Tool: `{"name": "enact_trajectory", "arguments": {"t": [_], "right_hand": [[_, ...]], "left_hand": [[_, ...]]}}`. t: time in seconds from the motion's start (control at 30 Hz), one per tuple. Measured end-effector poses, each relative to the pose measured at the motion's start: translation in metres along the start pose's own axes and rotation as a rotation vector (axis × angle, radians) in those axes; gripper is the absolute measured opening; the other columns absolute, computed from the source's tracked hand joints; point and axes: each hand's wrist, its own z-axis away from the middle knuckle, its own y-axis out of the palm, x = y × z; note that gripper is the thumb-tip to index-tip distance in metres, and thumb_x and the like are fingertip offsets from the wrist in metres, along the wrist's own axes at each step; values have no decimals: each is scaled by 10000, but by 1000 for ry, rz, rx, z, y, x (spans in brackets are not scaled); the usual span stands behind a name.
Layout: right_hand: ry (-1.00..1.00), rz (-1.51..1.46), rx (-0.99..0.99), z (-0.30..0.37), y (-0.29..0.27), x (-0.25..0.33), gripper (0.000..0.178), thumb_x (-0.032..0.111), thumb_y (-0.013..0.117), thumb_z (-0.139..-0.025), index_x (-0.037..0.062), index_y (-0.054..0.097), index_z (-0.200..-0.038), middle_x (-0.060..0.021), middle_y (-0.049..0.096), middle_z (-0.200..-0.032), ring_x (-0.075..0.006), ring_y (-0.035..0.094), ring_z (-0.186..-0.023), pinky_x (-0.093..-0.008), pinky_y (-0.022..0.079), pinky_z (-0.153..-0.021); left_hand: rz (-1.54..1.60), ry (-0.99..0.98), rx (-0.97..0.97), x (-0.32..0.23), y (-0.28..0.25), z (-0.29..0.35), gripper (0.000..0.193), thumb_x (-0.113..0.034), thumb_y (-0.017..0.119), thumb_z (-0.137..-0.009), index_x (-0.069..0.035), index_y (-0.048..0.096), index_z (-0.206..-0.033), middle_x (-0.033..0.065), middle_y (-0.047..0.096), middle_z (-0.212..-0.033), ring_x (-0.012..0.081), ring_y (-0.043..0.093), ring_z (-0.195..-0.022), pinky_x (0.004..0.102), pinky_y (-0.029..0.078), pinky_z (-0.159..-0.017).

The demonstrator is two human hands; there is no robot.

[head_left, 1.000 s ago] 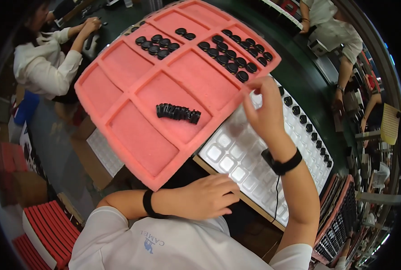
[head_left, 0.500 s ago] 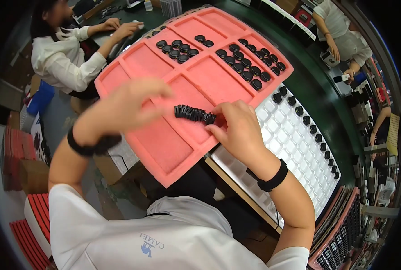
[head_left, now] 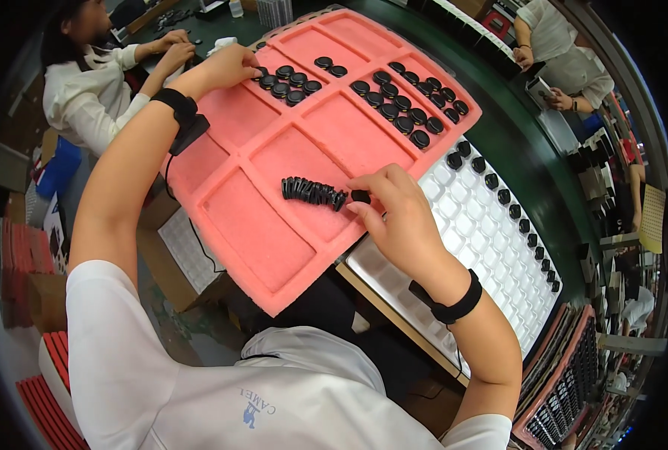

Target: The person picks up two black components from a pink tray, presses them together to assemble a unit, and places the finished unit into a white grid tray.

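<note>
Compared with half a second ago, the left hand (head_left: 227,67) has travelled from above the near-left part of the pink tray (head_left: 259,232) to the round black pieces (head_left: 280,90) at its far side, and a small black piece (head_left: 361,196) now shows in the right hand (head_left: 401,214), just off the end of the black row (head_left: 313,192).

At the far left, a red stack (head_left: 37,397) stands low down, and a co-worker in white (head_left: 86,97) sits above it. Nearer the middle, a cardboard box (head_left: 167,277) stands below the pink tray's left edge. The left hand, with a black band (head_left: 178,105) at its wrist, reaches across that edge; its fingertips meet the leftmost round piece, though from this angle I cannot tell whether its grip is closed on it.

The row lies slantwise in a near compartment, its pieces packed side by side. More round pieces fill part of the far-right compartments. To the row's right, the right grip pinches the small black piece between thumb and finger, over the pink tray.

Farther right, a white tray (head_left: 472,247) carries black pieces along its far edge, beside the green surface (head_left: 495,97).
</note>
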Motion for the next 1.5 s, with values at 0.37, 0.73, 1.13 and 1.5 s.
{"name": "enact_trajectory", "arguments": {"t": [0.37, 0.73, 1.13, 1.5], "right_hand": [[270, -671, -9, 53, -31, 23, 229, -20, 649, -826, 8, 608, -1049, -50, 550, -924, -118, 543, -781, -254, 470, -684], [464, -1213, -17, 122, -42, 39, 259, -50, 614, -842, -36, 608, -1100, -65, 546, -947, -114, 538, -808, -231, 476, -692], [583, -1513, -392, 152, -18, 39, 282, 222, 489, -958, -4, 542, -1117, -49, 519, -885, -145, 478, -802, -292, 400, -748], [514, -1897, -424, 160, -11, 31, 227, 202, 473, -971, 22, 544, -1090, -34, 525, -856, -133, 474, -790, -290, 403, -740]], "left_hand": [[620, 111, -221, -71, -13, 71, 172, -95, 657, -832, 0, 599, -964, 26, 623, -803, 92, 606, -739, 229, 490, -668], [1438, -49, 275, -230, 22, 238, 285, -9, 536, -884, 33, 524, -1165, 136, 592, -1117, 96, 579, -826, 265, 559, -715], [1723, -297, 584, -275, 74, 245, 385, -85, 527, -916, 31, 471, -1278, 169, 586, -1153, 166, 606, -928, 329, 573, -796], [1624, 82, 383, -277, 111, 239, 359, 26, 617, -858, 30, 519, -1204, 87, 548, -1116, 177, 575, -1017, 318, 499, -914]]}}
